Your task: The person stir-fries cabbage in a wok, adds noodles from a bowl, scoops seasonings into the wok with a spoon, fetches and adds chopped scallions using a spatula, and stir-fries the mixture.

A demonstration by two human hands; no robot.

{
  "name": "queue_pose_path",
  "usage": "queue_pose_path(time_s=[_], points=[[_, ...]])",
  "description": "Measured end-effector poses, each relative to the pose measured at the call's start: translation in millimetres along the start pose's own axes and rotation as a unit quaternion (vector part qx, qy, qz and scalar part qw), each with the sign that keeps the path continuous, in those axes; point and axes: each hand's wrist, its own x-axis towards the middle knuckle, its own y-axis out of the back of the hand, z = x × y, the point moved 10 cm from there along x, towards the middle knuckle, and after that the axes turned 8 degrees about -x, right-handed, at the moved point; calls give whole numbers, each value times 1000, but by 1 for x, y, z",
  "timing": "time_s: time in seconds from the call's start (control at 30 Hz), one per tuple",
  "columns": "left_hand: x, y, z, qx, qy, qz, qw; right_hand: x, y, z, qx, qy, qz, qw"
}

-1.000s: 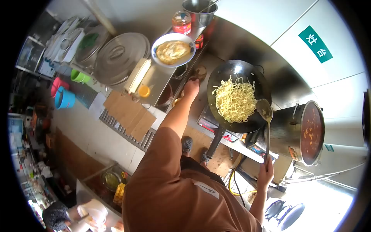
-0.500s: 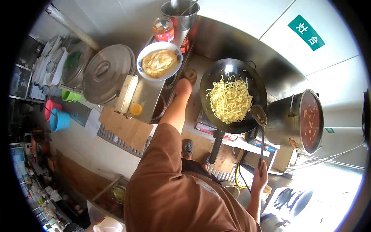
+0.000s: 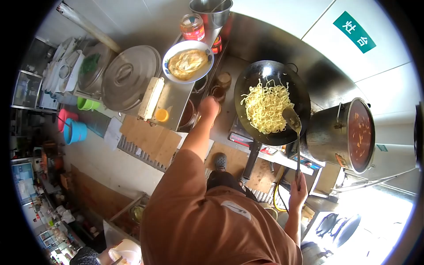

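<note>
My right hand [image 3: 299,191] is wrapped round the handle of a metal ladle [image 3: 292,119], whose bowl is over the right edge of the noodles [image 3: 266,106] in a black wok [image 3: 300,95]. My left hand [image 3: 209,107] is among small jars [image 3: 218,92] between the counter edge and the wok; its fingers are mostly hidden, and I cannot make out whether it holds anything. Above it, a white bowl [image 3: 207,66] holds a fried egg [image 3: 187,64].
To the wok's right stands a tall pot [image 3: 327,134] of red broth. A round metal lid [image 3: 128,79], a glass jar [image 3: 192,28] and a steel pot [image 3: 214,18] are at the upper left. Part of another person [image 3: 86,256] shows at the lower left.
My left hand has drawn back from the farther jars towards my body. The ladle has moved left, from the wok's rim to over the noodles. The camera view has shifted a little.
</note>
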Motion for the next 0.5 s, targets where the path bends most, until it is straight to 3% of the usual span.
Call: queue_pose_path(time_s=[0.1, 0.17, 0.23, 0.3, 0.4, 0.5], points=[[13, -22, -3, 11, 0, -13, 1000, -5, 2, -4, -43, -19, -11, 999], [14, -30, 4, 14, -15, -33, 999, -5, 4, -1, -61, 56, 14, 996], [9, -28, 14, 19, -30, -52, 998, -7, 7, 8, -67, 57, 17, 996], [5, -10, 18, -20, -29, -5, 999, -8, 9, 12, -69, 56, 18, 996], [6, -12, 9, 14, -21, -12, 1000, -8, 8, 9, -58, 76, 29, 995], [12, -20, 6, 11, 8, -51, 999, -4, 5, 6, -30, 36, 16, 999]])
